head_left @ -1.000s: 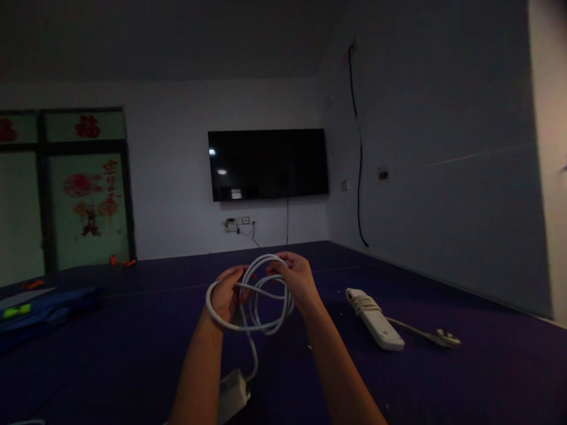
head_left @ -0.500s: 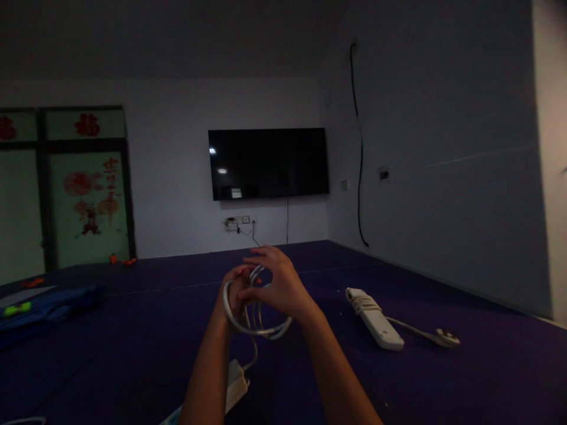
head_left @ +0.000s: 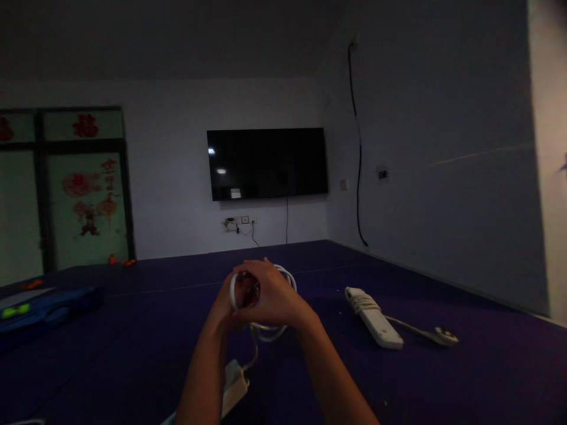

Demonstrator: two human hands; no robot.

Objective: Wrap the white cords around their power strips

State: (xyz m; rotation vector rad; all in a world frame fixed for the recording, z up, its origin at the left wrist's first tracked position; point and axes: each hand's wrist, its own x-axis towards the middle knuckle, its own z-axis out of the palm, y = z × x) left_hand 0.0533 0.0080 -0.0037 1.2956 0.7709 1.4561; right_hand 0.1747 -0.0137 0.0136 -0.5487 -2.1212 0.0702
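Observation:
A white cable is gathered in loops at my hands, in the middle of the view. My left hand is closed on it, its fingers mostly hidden behind the right. My right hand curves over the coil, thumb and fingers bent round it and meeting the left hand. The loops stick out to the right, behind my right hand. From them the cable drops to a white power strip on the purple surface, partly hidden by my left forearm.
A second white power strip, its cord wound round one end, lies to the right with its plug beyond it. Blue cloth with a yellow-green item is at left. The purple surface reaches back to the wall below a television.
My right hand has come down and in against my left, closing over the cable. The loops have swung from below the hands to the right, behind my right hand.

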